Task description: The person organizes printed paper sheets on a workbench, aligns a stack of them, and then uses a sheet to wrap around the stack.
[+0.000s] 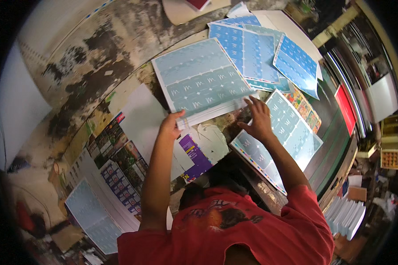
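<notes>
A thick stack of printed sheets (203,66), pale blue at the far half and grey-green at the near half, lies in front of me. My left hand (170,125) grips its near left corner, thumb on top and the other fingers mostly hidden. At the near right corner, my right hand (258,118) touches the stack's edge with its fingertips, thumb held apart. Beneath my right forearm lies another printed sheet (292,128) with similar grey-green and pale blue halves, turned at an angle.
Loose blue sheets (247,48) overlap at the far right, near a red item (345,108). A purple printed piece (194,157) and white board (141,115) lie at left. More stacked sheets (93,212) stand lower left; bundled paper (345,216) sits lower right.
</notes>
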Available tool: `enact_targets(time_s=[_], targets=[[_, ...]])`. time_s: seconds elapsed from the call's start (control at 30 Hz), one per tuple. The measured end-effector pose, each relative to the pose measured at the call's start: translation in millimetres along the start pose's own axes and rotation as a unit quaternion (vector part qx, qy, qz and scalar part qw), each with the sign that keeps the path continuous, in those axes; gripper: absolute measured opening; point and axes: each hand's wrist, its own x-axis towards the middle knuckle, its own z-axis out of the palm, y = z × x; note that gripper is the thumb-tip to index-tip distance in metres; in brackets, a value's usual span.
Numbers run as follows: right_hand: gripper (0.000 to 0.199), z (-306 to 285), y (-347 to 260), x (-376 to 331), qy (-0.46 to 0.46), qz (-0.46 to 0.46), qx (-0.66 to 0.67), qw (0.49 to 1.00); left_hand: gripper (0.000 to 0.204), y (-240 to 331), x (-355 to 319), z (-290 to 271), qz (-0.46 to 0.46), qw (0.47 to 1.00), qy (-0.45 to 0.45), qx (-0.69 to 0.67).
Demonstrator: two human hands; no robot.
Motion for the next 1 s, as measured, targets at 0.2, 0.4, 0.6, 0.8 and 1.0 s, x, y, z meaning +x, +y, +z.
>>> enact_targets(time_s=[0.2,0.4,0.6,0.8,1.0], targets=[[0.043,69.7,-36.9,-7.2,0.001,-0.172,-0.02,0.985,0.041,35.6,-114.7,-110.5,0.026,0.989,0.113,0.091],[0.047,89.6,-122.0,-57.4,-0.053,-0.184,0.143,0.971,0.043,-55.9,-226.6,-247.8,0.179,0.913,0.297,0.213],[0.039,23.9,-164.8,-64.8,-0.086,-0.201,0.252,0.943,0.05,-31.0,-356.5,-193.1,0.161,0.909,0.304,0.237],[0.031,-92.9,-223.6,16.1,-0.177,-0.096,0.303,0.931,0.039,39.3,-442.5,-166.8,0.416,0.804,0.22,0.363],[0.032,-147.2,-251.1,115.2,-0.242,-0.064,0.376,0.892,0.05,147.7,-431.7,-130.4,0.419,0.775,0.255,0.399]])
